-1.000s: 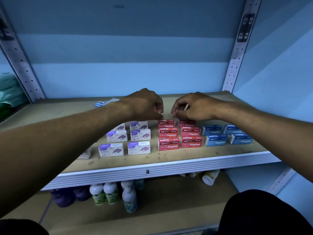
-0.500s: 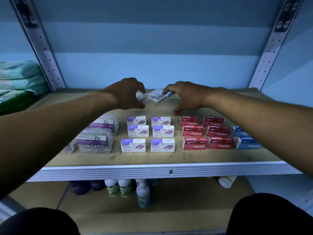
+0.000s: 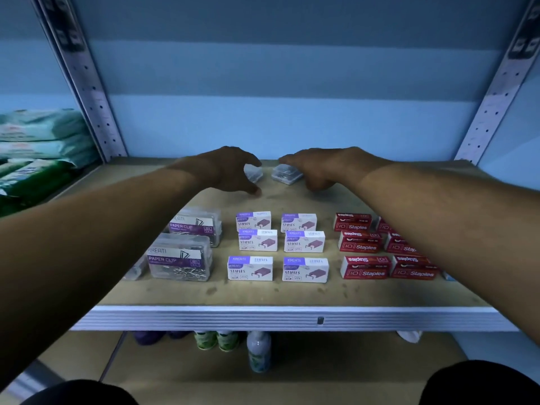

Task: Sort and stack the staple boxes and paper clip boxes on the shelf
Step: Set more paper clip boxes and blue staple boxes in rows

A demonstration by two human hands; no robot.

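Observation:
Two small clear paper clip boxes lie at the back of the wooden shelf (image 3: 292, 293). My left hand (image 3: 225, 168) arches around the left clear box (image 3: 253, 173), thumb and fingers spread on either side of it. Stretched fingers of my right hand (image 3: 321, 168) reach over the right clear box (image 3: 287, 174). Nearer the front stand two larger Kreati paper clip boxes (image 3: 179, 258), purple-and-white staple boxes (image 3: 250, 268) in two columns, and red staple boxes (image 3: 365, 267) partly hidden by my right forearm.
Green and white packs (image 3: 35, 159) are piled on the neighbouring shelf at left. Perforated metal uprights (image 3: 96, 106) frame the bay. Several bottles (image 3: 258, 352) stand on the lower shelf. A sliver of a blue box (image 3: 447, 276) shows under my right arm.
Both hands left the red staple stacks and reached to the shelf's back. The clear box near my right fingers half a second ago now lies flat, and the view has shifted left.

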